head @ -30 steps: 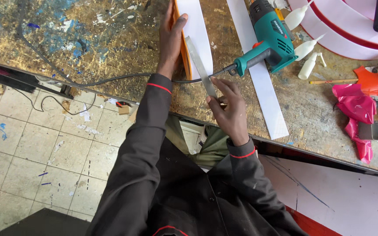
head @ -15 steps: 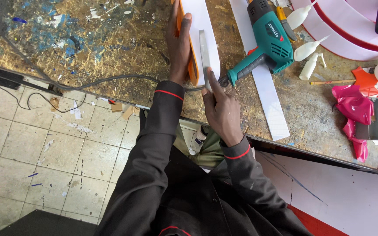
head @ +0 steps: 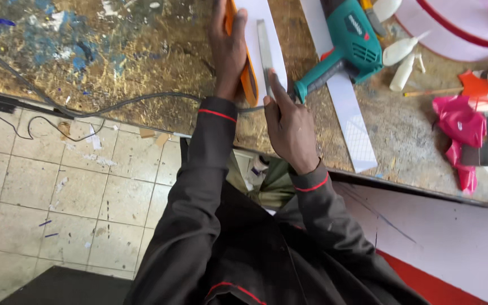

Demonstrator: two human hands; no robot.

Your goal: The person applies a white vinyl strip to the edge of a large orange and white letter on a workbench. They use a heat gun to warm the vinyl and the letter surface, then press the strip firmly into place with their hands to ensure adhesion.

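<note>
Left hand: the left hand (head: pixel 228 48) lies flat with fingers stretched along a curved orange strip (head: pixel 248 79), pressing it on edge against a white sheet panel (head: pixel 249 17), apparently to steady it.
Right hand: the right hand (head: pixel 289 127) pinches the near end of a narrow grey metal blade (head: pixel 265 48), fingers closed on it, laid along the panel just right of the strip.
Beyond right hand: a teal power tool (head: pixel 348 48) rests on the scuffed workbench (head: pixel 114 56), near but apart.
</note>
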